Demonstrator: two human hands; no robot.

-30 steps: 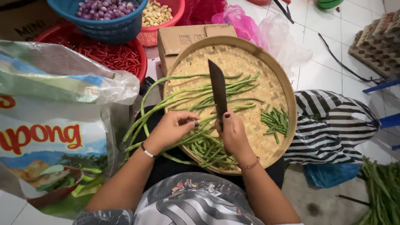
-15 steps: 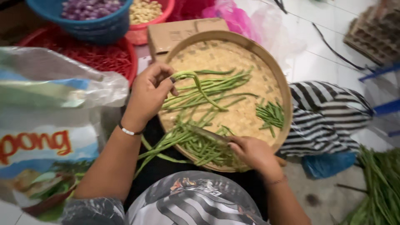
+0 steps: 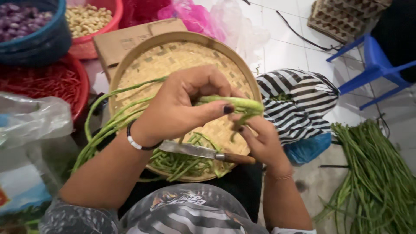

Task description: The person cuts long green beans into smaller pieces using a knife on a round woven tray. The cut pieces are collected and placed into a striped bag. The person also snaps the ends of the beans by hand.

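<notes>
Both hands, left hand (image 3: pixel 182 108) and right hand (image 3: pixel 260 141), pinched the long beans (image 3: pixel 236 104) together, evening their ends; the knife (image 3: pixel 203 152) lay parked on the woven tray (image 3: pixel 130 65).

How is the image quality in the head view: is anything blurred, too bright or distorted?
Head view: lighting is soft and even, without hard shadows; the left hand and long beans are slightly motion-blurred; the knife on the woven tray looks sharper; the white floor tiles are bright, not blown out; edges bend slightly.

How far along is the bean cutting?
Done: cut pieces lie on the woven tray. In hand: both hands, left hand and right hand, gather a bean bundle; the knife rests on the tray. Left: a pile of long beans on the floor.
</notes>
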